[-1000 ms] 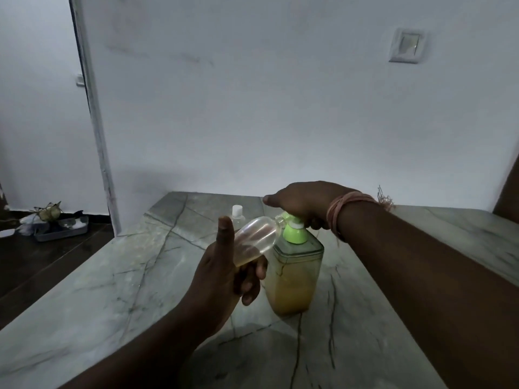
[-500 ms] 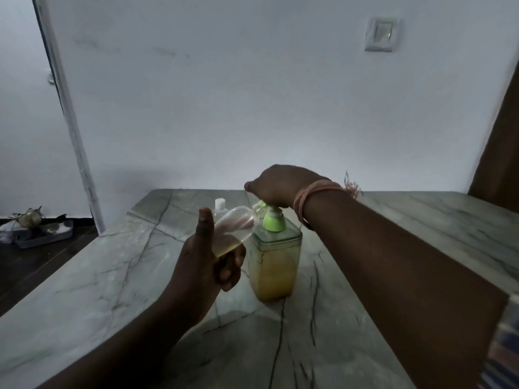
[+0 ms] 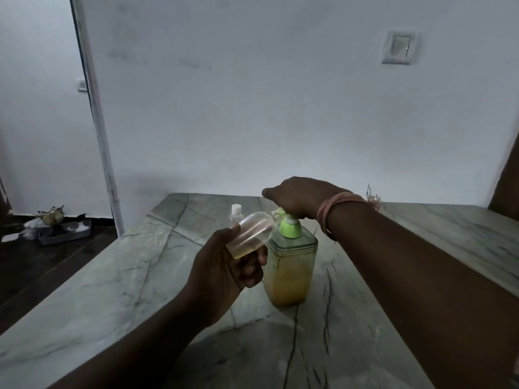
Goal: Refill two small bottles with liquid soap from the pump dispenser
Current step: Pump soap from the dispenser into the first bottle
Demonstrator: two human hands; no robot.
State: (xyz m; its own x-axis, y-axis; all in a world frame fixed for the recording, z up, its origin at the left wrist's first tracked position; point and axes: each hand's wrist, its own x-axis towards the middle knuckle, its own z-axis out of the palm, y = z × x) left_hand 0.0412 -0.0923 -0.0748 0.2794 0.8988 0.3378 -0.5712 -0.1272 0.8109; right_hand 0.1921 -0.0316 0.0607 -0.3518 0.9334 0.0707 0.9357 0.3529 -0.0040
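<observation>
A square clear pump dispenser with a green collar and yellow-orange soap stands on the marble table. My right hand lies palm-down on its pump head, which it hides. My left hand grips a small clear bottle, tilted with its open mouth up against the pump spout; a little yellow liquid sits at its lower end. A second small clear bottle with a white cap stands upright behind, partly hidden by the held one.
A white wall with a switch plate rises just behind the table. To the left is a door frame, and on the dark floor a grey tray with small items.
The view shifted as my head moved. The small bottle stays at the spout and my right hand stays on the pump head; my left thumb has dropped from upright onto the bottle.
</observation>
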